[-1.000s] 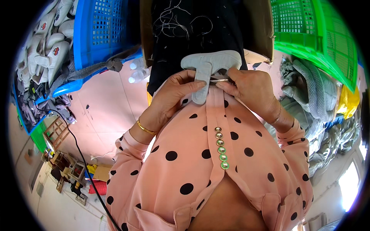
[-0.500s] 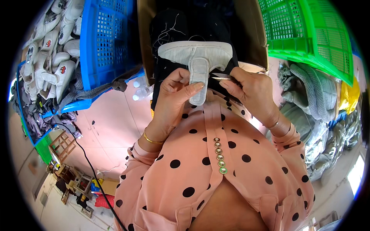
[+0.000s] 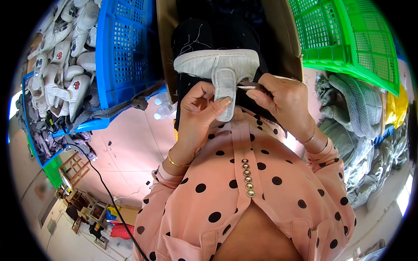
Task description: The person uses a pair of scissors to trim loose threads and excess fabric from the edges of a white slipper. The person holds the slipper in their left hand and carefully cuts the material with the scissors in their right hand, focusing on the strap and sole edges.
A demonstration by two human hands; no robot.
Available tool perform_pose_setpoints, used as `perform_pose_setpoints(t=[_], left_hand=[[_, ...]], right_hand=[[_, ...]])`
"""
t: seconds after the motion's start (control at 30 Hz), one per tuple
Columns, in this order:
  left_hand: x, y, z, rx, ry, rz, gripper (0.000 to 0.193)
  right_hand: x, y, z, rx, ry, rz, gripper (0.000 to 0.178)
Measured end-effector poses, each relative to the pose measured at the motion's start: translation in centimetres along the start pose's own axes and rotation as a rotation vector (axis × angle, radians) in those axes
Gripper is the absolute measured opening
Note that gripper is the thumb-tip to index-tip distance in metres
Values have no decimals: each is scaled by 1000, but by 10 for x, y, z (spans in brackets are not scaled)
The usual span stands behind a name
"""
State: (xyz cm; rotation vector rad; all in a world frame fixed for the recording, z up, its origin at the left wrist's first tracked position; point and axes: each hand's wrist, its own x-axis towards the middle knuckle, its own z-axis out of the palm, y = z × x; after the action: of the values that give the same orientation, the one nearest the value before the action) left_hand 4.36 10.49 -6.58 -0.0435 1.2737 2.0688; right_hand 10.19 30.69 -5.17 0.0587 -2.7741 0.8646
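At far left, pale shoes point(image 3: 64, 69) lie heaped beside a blue crate point(image 3: 126, 52). Right of it, the person's left hand point(image 3: 197, 114) pinches the strap point(image 3: 225, 89) of a light grey shoe point(image 3: 198, 65) between thumb and fingers; the shoe is sideways above the dark-clad lap, in the middle of the scene. The right hand point(image 3: 285, 102) grips a small metal cutter point(image 3: 250, 86), its blades pointing left near the strap. Farther right stands a green crate point(image 3: 324, 56), with grey padded fabric point(image 3: 355, 104) nearer the person.

Pink blouse point(image 3: 270, 204) with black polka dots point(image 3: 200, 188), round metallic buttons point(image 3: 247, 179), gold-coloured bangle point(image 3: 174, 163), black trousers point(image 3: 239, 38)
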Motion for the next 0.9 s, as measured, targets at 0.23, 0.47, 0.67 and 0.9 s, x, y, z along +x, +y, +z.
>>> perform_pose_setpoints(t=[0.23,0.47,0.67,0.9], left_hand=[[-1,2,4,94,-17,49,15],[-2,1,5,96,-21,30,15],[-2,0,3,111,6,88,14],[-5,3,5,158,-10,89,14]], right_hand=[[2,1,-1,24,-29,6,39],[6,-3,3,111,-10,27,37],[2,-1,-2,8,-9,-4,37],[6,-4,-1,39,-25,-3,38]])
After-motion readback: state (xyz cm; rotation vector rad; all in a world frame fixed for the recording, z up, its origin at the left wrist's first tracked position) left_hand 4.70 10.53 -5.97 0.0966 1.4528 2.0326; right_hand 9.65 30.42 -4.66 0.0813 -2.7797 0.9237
